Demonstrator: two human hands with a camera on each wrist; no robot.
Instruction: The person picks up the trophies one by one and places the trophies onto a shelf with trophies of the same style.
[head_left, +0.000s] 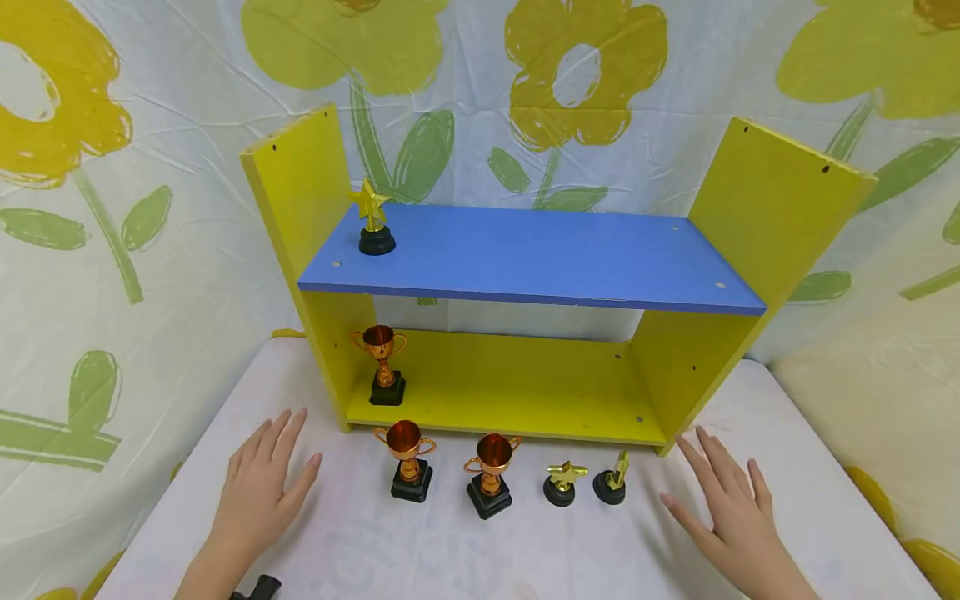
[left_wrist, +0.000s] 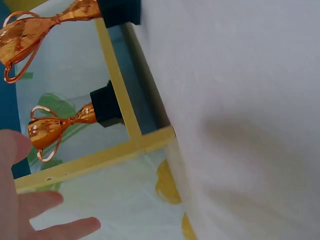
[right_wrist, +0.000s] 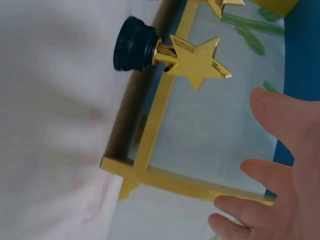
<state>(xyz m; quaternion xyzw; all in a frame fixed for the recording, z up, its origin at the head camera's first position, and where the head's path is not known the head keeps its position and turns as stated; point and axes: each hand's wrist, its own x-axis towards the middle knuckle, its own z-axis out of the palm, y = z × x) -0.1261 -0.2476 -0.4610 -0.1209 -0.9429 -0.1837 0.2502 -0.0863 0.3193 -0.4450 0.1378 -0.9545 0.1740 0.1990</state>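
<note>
My left hand [head_left: 258, 492], fingers spread, holds nothing at the left of the table. Nearest to it is a bronze cup trophy [head_left: 410, 461] on a black square base. A second bronze cup trophy [head_left: 491, 475] stands further right, a little tilted in view. My right hand [head_left: 727, 508] is likewise spread and holds nothing. To its left stand two small gold star trophies, one star trophy [head_left: 612, 479] nearer the hand and another star trophy [head_left: 561, 483] beside it. On the shelf unit, a bronze cup trophy [head_left: 387, 367] stands bottom left and a gold star trophy [head_left: 375, 221] top left.
The shelf unit has yellow side panels [head_left: 780, 200], a blue upper board [head_left: 540, 254] and a yellow lower board [head_left: 510, 383]. It stands on a white-covered table [head_left: 360, 558]. A flowered curtain [head_left: 187, 267] hangs behind. A black object [head_left: 264, 588] lies by the left wrist.
</note>
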